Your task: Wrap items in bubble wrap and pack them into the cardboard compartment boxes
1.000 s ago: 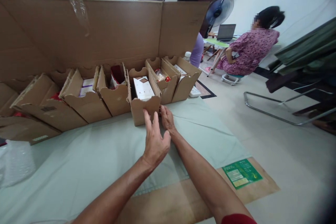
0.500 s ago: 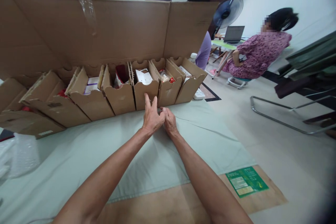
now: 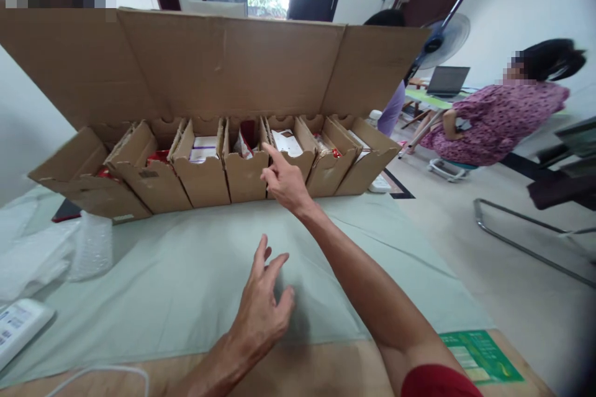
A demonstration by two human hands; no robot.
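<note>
My right hand [image 3: 287, 181] reaches up in front of the row of cardboard bins, index finger stretched toward the middle bin [image 3: 246, 180] that has a dark red and white packet [image 3: 246, 138] in it. Nothing is held in it; whether the fingertip touches cardboard I cannot tell. Lower down, my left hand [image 3: 265, 298] hovers over the pale green cloth [image 3: 186, 273], its fingers apart and free of any object. Beside the packet's bin, another bin holds white papers [image 3: 287, 142]. Further left, one bin has white and purple boxes [image 3: 203, 149].
A tall cardboard panel [image 3: 228, 62] stands behind the bins. Bubble wrap [image 3: 93, 247] and a white power strip-like device [image 3: 21, 329] lie at the left. A green sheet [image 3: 484, 356] sits at the lower right. A seated person [image 3: 512, 115] is at the right, near a fan [image 3: 444, 40].
My hands have moved apart: the right rose to the bins, the left drew back toward me. The view has turned left, showing more of the table's left side.
</note>
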